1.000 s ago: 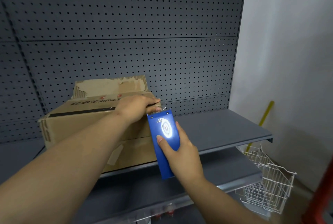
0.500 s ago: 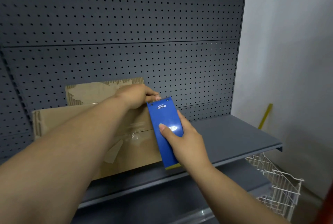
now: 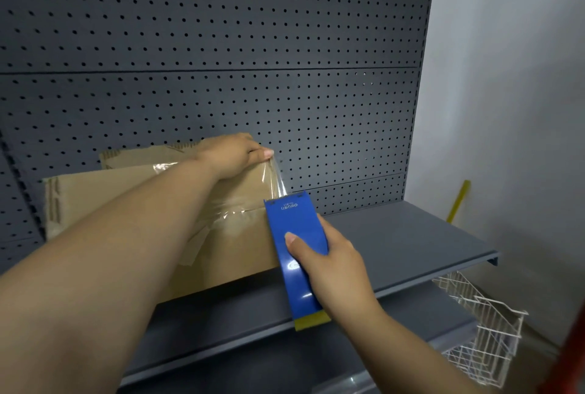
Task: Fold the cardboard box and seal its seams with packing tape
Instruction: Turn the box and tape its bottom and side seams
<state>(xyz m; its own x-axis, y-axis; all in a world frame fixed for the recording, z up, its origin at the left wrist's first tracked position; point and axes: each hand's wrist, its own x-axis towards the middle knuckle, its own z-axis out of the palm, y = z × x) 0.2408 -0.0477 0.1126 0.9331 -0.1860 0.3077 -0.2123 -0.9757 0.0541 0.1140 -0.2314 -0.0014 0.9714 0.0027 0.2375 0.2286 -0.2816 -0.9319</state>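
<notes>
Head view: a brown cardboard box (image 3: 228, 245) is seen lying on the grey metal shelf (image 3: 395, 245), toward its left end and back against the dark perforated back panel (image 3: 221, 29). The box's top right corner is gripped by the left hand (image 3: 232, 154), fingers curled over the edge, thumb pressed down on a strip of clear packing tape (image 3: 274, 176). The tape is stretched from that corner down to the blue rectangular tape dispenser w/ yellow end (image 3: 297, 254). The dispenser is clasped by the right hand (image 3: 335, 270), thumb laid flat on its face, fingers wrapped behind; it's held against the box's right side, at the shelf's front edge. A white wire basket (image 3: 484, 327) is seen below the shelf's right end, and a yellow stick (image 3: 458, 200) is leaned on the wall beyond it.
</notes>
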